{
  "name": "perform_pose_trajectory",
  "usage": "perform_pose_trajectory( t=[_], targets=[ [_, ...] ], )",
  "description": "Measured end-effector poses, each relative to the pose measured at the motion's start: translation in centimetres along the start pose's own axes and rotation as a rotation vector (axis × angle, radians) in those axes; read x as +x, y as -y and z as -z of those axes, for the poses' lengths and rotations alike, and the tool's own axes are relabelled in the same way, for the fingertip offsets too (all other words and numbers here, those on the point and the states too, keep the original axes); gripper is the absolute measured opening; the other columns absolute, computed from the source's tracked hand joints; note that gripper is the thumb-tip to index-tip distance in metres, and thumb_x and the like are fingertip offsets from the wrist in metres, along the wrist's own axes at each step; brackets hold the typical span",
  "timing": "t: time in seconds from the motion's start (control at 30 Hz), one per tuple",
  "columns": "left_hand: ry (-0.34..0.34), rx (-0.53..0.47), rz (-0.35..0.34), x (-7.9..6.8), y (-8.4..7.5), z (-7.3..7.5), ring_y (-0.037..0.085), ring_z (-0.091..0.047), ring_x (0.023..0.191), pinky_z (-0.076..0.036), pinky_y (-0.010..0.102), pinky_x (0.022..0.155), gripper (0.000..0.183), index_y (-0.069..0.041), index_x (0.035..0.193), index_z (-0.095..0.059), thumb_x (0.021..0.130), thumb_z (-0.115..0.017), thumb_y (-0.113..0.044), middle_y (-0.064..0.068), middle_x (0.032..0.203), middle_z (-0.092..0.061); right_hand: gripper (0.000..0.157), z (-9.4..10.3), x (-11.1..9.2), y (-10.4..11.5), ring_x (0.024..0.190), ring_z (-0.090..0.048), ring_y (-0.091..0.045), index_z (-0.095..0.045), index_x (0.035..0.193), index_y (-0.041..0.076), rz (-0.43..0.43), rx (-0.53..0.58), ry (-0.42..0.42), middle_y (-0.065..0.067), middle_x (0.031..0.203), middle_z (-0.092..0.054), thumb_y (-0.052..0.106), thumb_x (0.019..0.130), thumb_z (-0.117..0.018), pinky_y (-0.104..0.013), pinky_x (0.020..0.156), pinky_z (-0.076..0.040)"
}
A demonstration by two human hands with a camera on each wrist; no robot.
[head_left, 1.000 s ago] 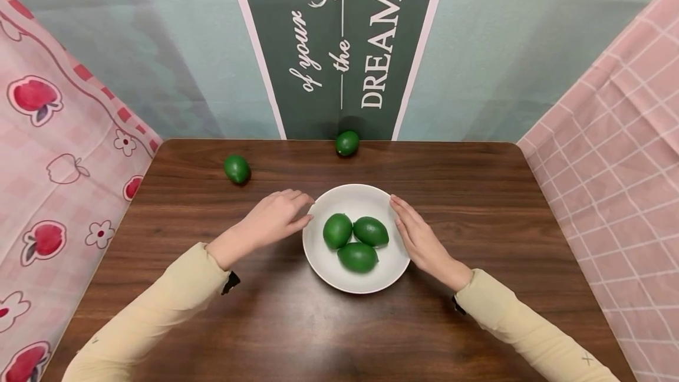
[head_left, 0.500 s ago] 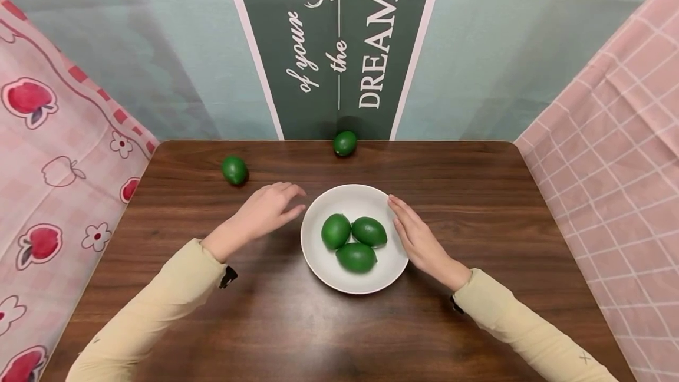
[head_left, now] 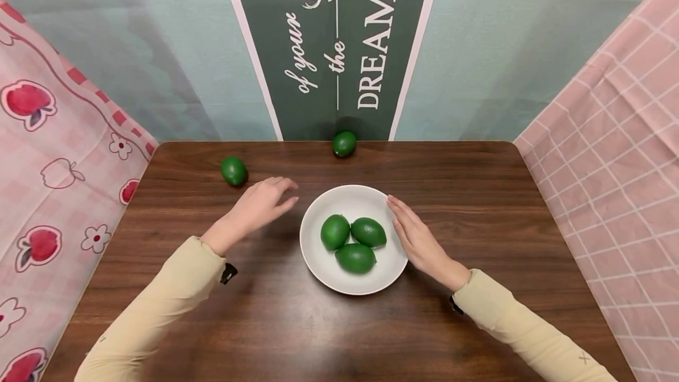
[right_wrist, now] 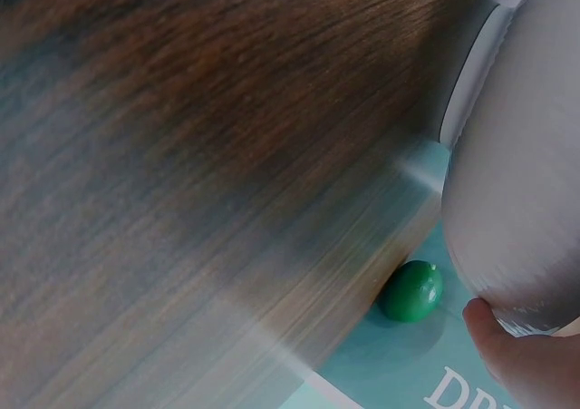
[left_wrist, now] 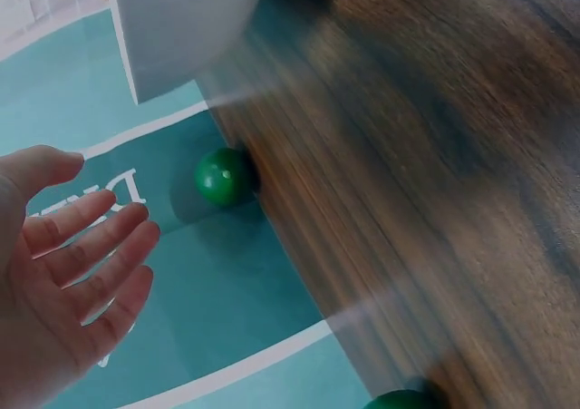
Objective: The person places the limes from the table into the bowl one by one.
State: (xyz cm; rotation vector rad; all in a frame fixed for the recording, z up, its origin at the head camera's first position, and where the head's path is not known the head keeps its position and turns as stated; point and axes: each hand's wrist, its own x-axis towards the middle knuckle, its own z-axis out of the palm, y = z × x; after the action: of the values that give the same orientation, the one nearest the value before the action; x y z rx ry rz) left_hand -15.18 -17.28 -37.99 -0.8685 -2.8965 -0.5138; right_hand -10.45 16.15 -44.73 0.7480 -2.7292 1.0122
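On my feed: right hand (head_left: 418,238) straight-fingered against bowl (head_left: 345,200), probably steadying it (three limes (head_left: 355,258) inside); left hand (head_left: 258,204) apart, relaxed, empty.

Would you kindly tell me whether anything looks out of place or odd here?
Nothing looks spilled or damaged. The white lettering on the dark-green backdrop panel runs sideways, and two green oval limes lie outside the round white bowl, which holds three others.
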Motion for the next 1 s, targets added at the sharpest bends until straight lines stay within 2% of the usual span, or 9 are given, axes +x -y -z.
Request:
perform_pose_trajectory(
  t=[0.33, 0.73, 1.0],
  targets=[
    [-0.007, -0.022, 0.077, 0.2, 1.3, -0.2, 0.021, -0.059, 0.089, -0.049, 0.037, 0.075, 0.025, -0.005, 0.104, -0.063, 0.088, -0.056, -0.023, 0.008, 0.098, -0.063, 0.040, -0.1, 0.0, -0.1, 0.130, -0.032, -0.025, -0.040, 0.135, 0.000, 0.006, 0.007, 0.001, -0.009, 0.143, -0.034, 0.010, 0.097, -0.040, -0.038, 0.105, -0.026],
    [-0.052, -0.040, 0.132, 0.4, 2.8, -0.1, 0.022, -0.059, 0.088, -0.049, 0.040, 0.075, 0.022, -0.003, 0.101, -0.062, 0.088, -0.056, -0.020, 0.010, 0.095, -0.063, 0.039, 0.0, 0.0, 0.0, 0.130, -0.032, -0.026, -0.040, 0.135, -0.001, 0.000, 0.002, 0.007, -0.011, 0.143, -0.035, 0.010, 0.097, -0.040, -0.040, 0.105, -0.027],
    [-0.107, -0.034, 0.145, 0.5, 3.7, -0.1, 0.024, -0.060, 0.087, -0.048, 0.041, 0.073, 0.020, -0.003, 0.097, -0.062, 0.087, -0.057, -0.019, 0.011, 0.092, -0.063, 0.039, 0.0, 0.1, -0.1, 0.130, -0.033, -0.026, -0.040, 0.134, -0.002, 0.009, 0.001, 0.001, -0.011, 0.143, -0.035, 0.009, 0.097, -0.040, -0.039, 0.105, -0.027]
  ],
)
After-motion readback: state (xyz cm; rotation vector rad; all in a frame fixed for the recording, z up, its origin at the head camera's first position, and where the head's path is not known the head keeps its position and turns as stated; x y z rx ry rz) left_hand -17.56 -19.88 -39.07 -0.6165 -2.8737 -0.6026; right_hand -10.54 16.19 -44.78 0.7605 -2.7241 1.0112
